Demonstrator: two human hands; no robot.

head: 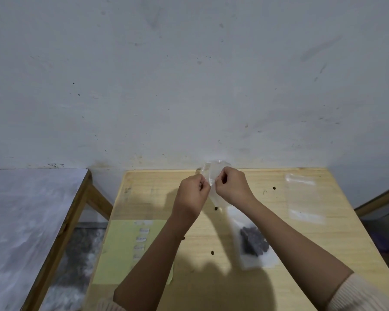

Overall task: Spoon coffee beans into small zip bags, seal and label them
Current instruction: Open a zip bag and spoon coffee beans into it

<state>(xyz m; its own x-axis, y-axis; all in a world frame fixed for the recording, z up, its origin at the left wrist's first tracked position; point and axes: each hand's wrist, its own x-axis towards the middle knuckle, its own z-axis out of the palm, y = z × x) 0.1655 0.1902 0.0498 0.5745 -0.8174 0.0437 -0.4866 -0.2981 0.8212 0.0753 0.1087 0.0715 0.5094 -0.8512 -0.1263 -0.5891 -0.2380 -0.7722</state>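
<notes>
Left hand point(192, 194) and right hand point(231, 187) — each grip pinched on one clear zip bag point(213, 173), held above surface point(211, 277) at 12 o'clock. One filled bag point(254, 241) at 4 o'clock, one empty bag point(303, 198) at 2 o'clock — four loose beans point(212, 252) scattered.

Dim, flat indoor light with soft focus and wide-angle bending.

A broad soft shadow is cast over the near edge of the table point(301, 243), and thinner ones lie beneath both forearms, so light is received from behind and above. The wall point(189, 75) is rendered grey and grainy. Straight edges are bowed toward the frame corners. Faint glare is seen on the clear bag point(304, 198) near the table's far right corner.
</notes>
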